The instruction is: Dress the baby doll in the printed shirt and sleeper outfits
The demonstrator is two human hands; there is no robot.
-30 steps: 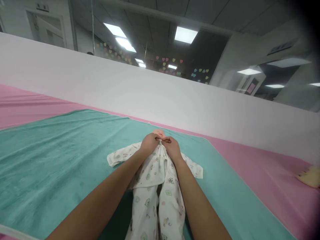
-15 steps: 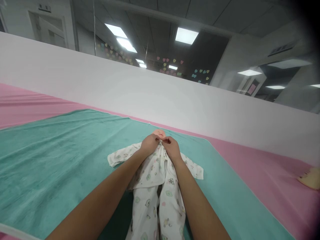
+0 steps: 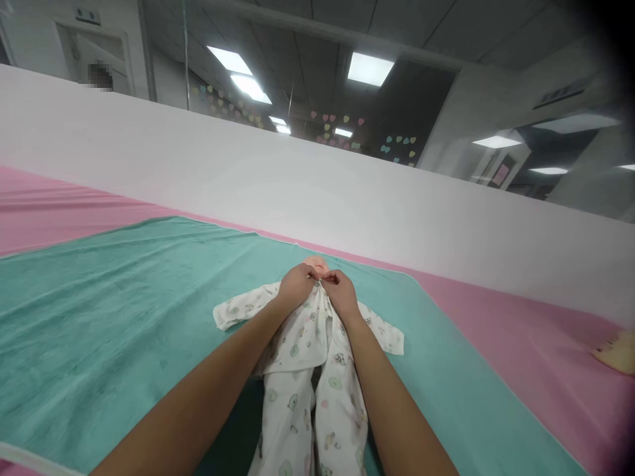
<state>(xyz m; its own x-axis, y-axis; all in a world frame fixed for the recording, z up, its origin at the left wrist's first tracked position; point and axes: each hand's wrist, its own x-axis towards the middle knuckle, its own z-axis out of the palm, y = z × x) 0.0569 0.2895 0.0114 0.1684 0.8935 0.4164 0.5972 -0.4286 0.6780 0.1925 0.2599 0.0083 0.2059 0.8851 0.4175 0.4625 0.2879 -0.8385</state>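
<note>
Well, along the left side a teal towel point(image 3: 99, 324) lies spread over a pink sheet point(image 3: 54, 211), with a few soft creases running across it. One left sleeve of a white printed baby sleepsuit point(image 3: 302, 337) stretches out flat on the towel, and the garment sits near the middle, close to the towel's far edge. The person's left hand point(image 3: 297, 285) is curled at the neck of the sleepsuit, its fingers pinching the collar fabric. Just beyond the hands, the pink head of a baby doll point(image 3: 315, 264) shows, partly hidden behind them, lying on the towel. The right hand point(image 3: 341, 295) mirrors the left, its fingertips point(image 3: 327, 278) pinching the other side of the collar, nearly touching the left hand. Exactly what is gripped at the neck is too small to tell. The sleepsuit's legs run down toward the near side, and its right sleeve lies flat on the towel. Further right, the pink sheet continues past the towel's edge, and a tan, toothed object point(image 3: 618, 354) sits on it at the frame's edge.
</note>
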